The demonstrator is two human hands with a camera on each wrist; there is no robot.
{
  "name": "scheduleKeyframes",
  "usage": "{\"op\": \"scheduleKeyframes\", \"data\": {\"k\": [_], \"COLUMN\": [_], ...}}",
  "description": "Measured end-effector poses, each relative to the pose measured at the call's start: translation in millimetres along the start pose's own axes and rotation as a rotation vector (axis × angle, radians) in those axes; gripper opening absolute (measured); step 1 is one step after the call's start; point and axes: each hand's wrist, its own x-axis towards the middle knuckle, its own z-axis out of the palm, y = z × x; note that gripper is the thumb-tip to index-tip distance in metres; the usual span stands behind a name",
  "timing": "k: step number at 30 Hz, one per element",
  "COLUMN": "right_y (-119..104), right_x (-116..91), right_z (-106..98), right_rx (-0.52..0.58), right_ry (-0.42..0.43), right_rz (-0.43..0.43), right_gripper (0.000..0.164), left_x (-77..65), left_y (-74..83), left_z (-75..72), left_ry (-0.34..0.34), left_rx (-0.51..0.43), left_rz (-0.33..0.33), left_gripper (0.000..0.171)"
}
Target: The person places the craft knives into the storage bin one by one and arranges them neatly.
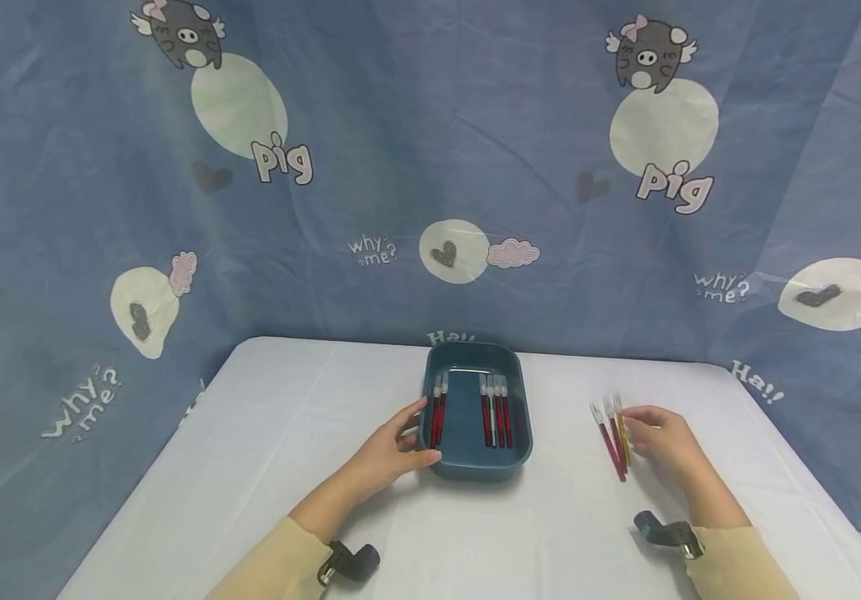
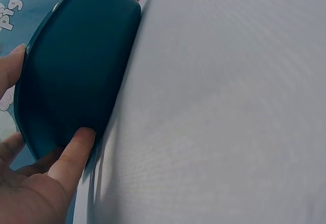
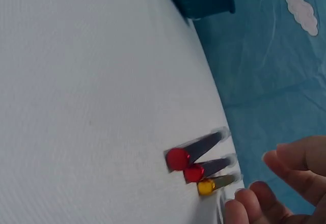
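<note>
My left hand (image 1: 385, 454) holds the left side of a dark teal tray (image 1: 477, 468). In the left wrist view the thumb presses the tray's outer wall (image 2: 81, 66), and other fingers reach its rim. Slim red pen-like tools (image 1: 438, 412) with clear caps lie inside at the left; several more (image 1: 506, 417), one silvery, lie at the right. On the table, two red ones (image 1: 611, 446) lie beside a yellow one (image 1: 624, 442). My right hand (image 1: 663, 437) is at the yellow one; in the right wrist view its fingers (image 3: 249, 203) and thumb are apart, with nothing between them.
A white cloth (image 1: 310, 400) covers the table. Behind it hangs a blue printed curtain (image 1: 370, 167), which also runs down both sides. A dark wrist-worn device (image 1: 351, 562) is on the left wrist, and another (image 1: 666, 532) on the right.
</note>
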Motion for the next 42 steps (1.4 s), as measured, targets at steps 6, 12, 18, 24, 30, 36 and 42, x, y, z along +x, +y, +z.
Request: {"op": "scheduleKeyframes", "data": {"k": [6,12,18,24,30,36,42], "right_y": [4.6,8.9,10.7,9.4,11.9,13.2,11.9], "right_x": [6.4,11.1,16.0,21.0,25.6,27.5,28.6], "right_z": [-1.8,-2.2,-3.9,-3.7,-2.0,-1.0,-1.5], "right_rx": [0.021,0.024,0.028,-0.011,-0.031,-0.07,-0.112], "right_ry": [-0.008,-0.03,-0.082,-0.093,-0.073,-0.057,-0.056], "right_rz": [0.049,0.065,0.101,0.074,0.052,0.06,0.053], "right_gripper": [0.04,0.041,0.044,0.043,0.04,0.036,0.036], "left_x": [0.8,-0.1,0.6,1.4,2.2,0.8,-1.2], "left_y": [0.9,2.0,2.7,2.3,0.6,1.7,2.5], "left_z": [0.4,1.4,0.7,-1.1,-1.1,0.6,1.8], "left_ry": [-0.002,0.005,0.012,0.007,0.008,0.019,0.016], "left_rx": [0.009,0.016,0.025,0.024,0.023,0.015,0.001], "left_rz": [0.009,0.008,0.013,0.016,0.01,0.002,0.0], "left_gripper": [0.09,0.09,0.089,0.088,0.089,0.089,0.089]}}
